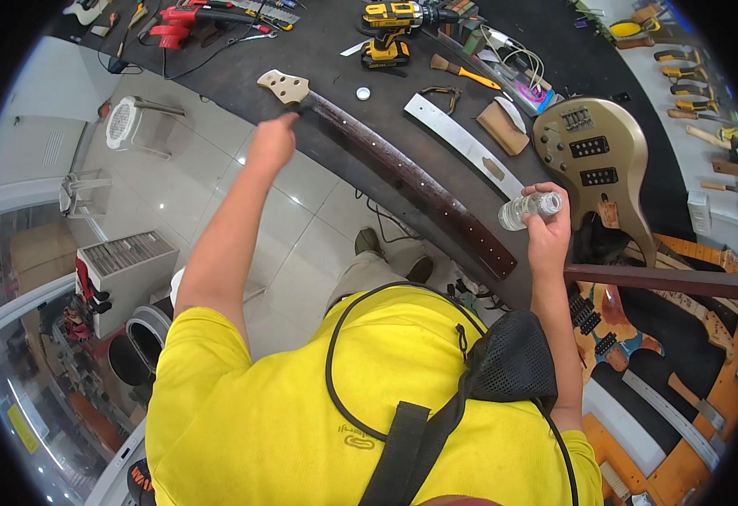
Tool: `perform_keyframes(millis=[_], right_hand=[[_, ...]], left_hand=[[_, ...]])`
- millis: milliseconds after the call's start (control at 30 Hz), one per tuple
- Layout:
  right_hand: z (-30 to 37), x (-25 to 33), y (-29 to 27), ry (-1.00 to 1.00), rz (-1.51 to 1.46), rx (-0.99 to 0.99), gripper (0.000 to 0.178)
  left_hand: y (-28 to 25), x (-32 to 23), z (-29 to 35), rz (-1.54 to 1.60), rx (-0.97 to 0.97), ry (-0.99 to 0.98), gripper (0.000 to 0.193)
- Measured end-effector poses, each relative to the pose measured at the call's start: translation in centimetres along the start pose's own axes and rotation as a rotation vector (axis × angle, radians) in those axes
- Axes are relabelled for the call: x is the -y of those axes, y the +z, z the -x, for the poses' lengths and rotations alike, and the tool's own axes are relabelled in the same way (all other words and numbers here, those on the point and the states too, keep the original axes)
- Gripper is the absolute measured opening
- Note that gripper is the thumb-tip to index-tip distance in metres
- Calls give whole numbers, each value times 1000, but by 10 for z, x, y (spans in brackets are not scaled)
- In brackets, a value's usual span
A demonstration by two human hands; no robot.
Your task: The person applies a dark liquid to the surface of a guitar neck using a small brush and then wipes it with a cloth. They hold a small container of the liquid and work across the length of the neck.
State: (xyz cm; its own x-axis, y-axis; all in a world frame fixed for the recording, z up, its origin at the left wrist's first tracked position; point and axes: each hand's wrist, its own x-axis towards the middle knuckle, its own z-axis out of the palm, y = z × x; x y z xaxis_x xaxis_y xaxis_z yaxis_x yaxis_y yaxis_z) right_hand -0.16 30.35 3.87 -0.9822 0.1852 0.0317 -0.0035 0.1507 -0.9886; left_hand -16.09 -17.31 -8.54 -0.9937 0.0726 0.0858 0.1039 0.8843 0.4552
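A bass guitar neck (386,158) lies slantwise on the dark bench, its dark reddish-brown fretboard up, with small pale dots and a whitish film along part of it. Its pale headstock (285,87) is at the far left end. There my left hand (276,142) is closed, its fingertips at the neck by the headstock; something small and dark shows at them, too hidden to name. My right hand (548,228) grips a small clear bottle (530,210), tilted and uncapped, beyond the neck's near right end. A round white cap (363,94) rests on the bench.
A metallic gold bass body (595,152) lies at the right, near a long pale straightedge (462,143) and a sanding block (502,126). Farther back are a yellow drill (388,34), a brush (465,72) and a red power tool (175,25). A white stool (124,124) stands left.
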Motion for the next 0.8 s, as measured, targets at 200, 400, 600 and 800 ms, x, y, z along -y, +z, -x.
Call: perform_keyframes(millis=[200,400,600,800], right_hand=[[2,10,13,22,29,-33,49],[-3,12,12,34,51,-46,49],[-9,10,13,36,86,22,50],[-16,13,12,22,67,69,48]], left_hand=[[41,-83,56,266,134,54,36],[50,-159,163,513,615,133,37],[58,-129,129,393,360,-64,33],[73,-140,129,359,334,-78,34]])
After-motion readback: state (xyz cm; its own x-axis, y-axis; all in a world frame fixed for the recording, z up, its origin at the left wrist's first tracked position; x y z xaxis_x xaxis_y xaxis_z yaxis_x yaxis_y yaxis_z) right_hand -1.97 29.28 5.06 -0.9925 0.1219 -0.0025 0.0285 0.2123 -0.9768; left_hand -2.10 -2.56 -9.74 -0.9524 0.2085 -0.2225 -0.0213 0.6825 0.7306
